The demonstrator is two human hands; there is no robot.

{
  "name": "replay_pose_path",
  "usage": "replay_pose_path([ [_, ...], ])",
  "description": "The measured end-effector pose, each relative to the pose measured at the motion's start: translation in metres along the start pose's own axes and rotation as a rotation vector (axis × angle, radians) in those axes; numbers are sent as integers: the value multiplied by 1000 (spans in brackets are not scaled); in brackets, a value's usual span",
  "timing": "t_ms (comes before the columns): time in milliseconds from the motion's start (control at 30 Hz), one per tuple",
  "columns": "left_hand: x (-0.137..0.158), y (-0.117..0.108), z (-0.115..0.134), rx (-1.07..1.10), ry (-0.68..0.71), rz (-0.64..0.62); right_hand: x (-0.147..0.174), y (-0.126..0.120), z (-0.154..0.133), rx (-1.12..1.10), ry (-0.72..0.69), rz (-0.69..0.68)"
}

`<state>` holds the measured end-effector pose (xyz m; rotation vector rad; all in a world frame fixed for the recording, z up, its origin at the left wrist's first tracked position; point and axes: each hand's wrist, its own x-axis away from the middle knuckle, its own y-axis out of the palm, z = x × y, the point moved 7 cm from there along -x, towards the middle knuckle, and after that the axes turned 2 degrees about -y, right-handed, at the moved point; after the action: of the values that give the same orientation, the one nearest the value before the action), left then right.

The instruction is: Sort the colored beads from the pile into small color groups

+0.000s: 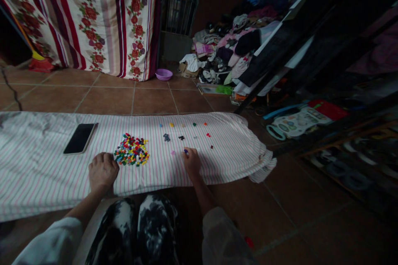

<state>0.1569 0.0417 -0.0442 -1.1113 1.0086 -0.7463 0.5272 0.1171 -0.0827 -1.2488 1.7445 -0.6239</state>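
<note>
My right hand [192, 162] pinches a small dark blue bead [185, 151] just above the striped cloth. A pink cluster of beads [173, 152] lies just left of those fingertips. Beyond the hand are small sorted groups: grey beads [166, 137], black beads [181, 137], red beads [208, 135], a brown bead [212, 147], yellow beads [171, 124], a green bead [194, 124] and an orange bead [205, 124]. My left hand [103, 170] rests on the cloth with its fingers curled under, beside a mixed heap of colourful beads [132, 150].
A phone [80, 138] lies on the striped cloth [40, 157], left of the heap. Past the cloth's far edge, a purple basin [163, 74] stands on the tiled floor near a floral curtain [105, 20]. A pile of clothes [230, 45] and a shelf of shoes [348, 174] are to the right.
</note>
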Motion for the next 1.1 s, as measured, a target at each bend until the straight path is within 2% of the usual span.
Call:
replay_pose_path([
  [600, 0, 1, 0, -15, 3, -10, 7, -4, -4, -127, -129, 115],
  [700, 0, 2, -1, -6, 5, -10, 8, -9, -3, -162, -100, 178],
  [867, -1, 3, -2, -2, 3, 14, 13, -25, 2, -228, 27, 277],
  [967, -1, 3, -1, 3, 7, 14, 22, -29, -17, -317, 6, 250],
  [1100, -1, 2, -1, 9, 6, 13, 39, -17, -80, -414, -209, 102],
])
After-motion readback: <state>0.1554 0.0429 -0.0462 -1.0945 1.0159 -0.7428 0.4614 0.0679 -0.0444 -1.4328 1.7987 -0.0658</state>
